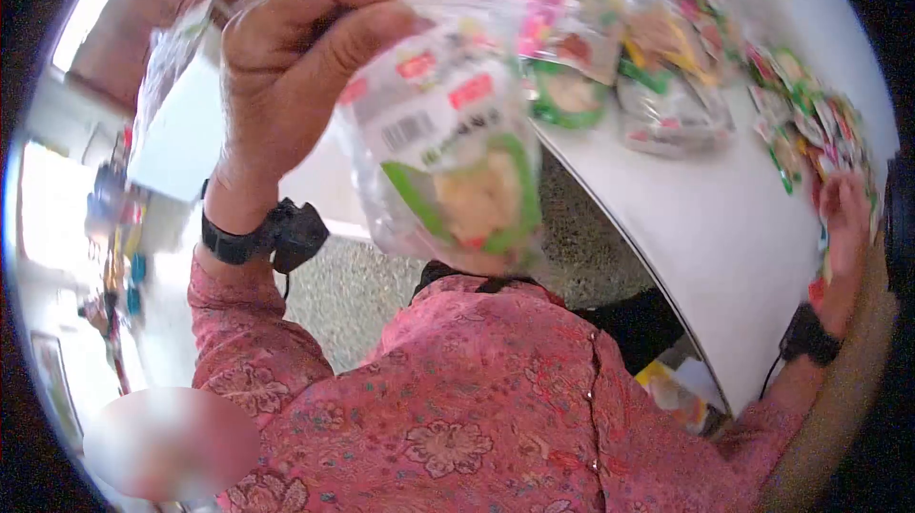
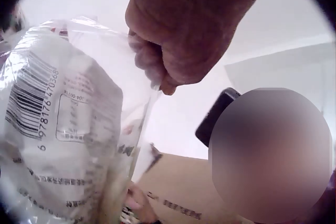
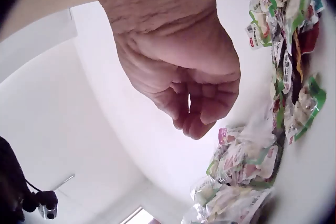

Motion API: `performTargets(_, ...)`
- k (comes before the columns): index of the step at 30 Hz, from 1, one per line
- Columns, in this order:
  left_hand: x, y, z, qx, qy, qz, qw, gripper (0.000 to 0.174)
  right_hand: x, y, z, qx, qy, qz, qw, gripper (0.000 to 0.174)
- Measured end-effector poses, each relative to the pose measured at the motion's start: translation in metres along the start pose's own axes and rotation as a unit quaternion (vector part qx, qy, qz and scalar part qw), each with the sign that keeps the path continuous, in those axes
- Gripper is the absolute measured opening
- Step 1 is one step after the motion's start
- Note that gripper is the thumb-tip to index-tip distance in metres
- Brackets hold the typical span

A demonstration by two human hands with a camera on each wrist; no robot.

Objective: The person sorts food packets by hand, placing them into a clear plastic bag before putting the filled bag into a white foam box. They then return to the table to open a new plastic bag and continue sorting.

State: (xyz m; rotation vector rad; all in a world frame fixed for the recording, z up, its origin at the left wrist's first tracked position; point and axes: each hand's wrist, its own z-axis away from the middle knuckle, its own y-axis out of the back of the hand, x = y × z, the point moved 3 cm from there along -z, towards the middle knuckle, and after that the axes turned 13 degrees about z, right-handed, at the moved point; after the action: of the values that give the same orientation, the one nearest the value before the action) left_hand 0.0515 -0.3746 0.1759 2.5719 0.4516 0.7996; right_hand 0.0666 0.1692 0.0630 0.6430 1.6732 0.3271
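Observation:
My left hand (image 1: 305, 60) grips the gathered top of a clear plastic bag (image 1: 367, 184) and holds it up in front of my body. Inside shows a printed food packet (image 1: 486, 194) with a green border, red labels and a barcode. In the left wrist view, the bag (image 2: 63, 113) hangs beside the left hand (image 2: 178, 29), its barcode side facing the camera. Far to the right, my right hand (image 1: 843, 213) is beside a long row of small packets (image 1: 810, 122). In the right wrist view, the right hand (image 3: 181, 71) has loosely bent fingers and holds nothing.
Bagged packets (image 1: 672, 103) are heaped on the white table (image 1: 658, 199), whose curved edge runs before me. A cardboard box (image 2: 178, 187) appears in the left wrist view. Speckled floor (image 1: 348, 299) lies below, with a yellow-and-white package (image 1: 677, 394) under the table edge.

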Motion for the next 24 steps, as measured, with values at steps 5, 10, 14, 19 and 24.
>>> performTargets(5,-0.107,0.077,0.049,0.010,0.147,0.023,0.989,0.015,-0.012,-0.038,0.009,-0.045,-0.012,-0.013,0.999,0.018)
performTargets(10,-0.257,0.111,0.125,-0.062,0.298,-0.057,0.951,0.015,-0.029,-0.061,0.020,0.009,-0.032,0.046,0.998,0.016)
performTargets(14,-0.351,0.112,0.186,-0.127,0.354,-0.175,0.910,0.020,-0.032,-0.066,0.039,0.037,-0.049,0.136,0.989,0.017)
performTargets(19,-0.456,0.098,0.271,-0.148,0.422,-0.280,0.850,0.018,-0.054,-0.096,0.048,0.032,-0.110,0.136,0.984,0.017)
performTargets(24,-0.513,0.067,0.328,-0.168,0.465,-0.289,0.820,0.011,-0.050,-0.101,0.045,-0.036,-0.223,0.069,0.972,0.016)
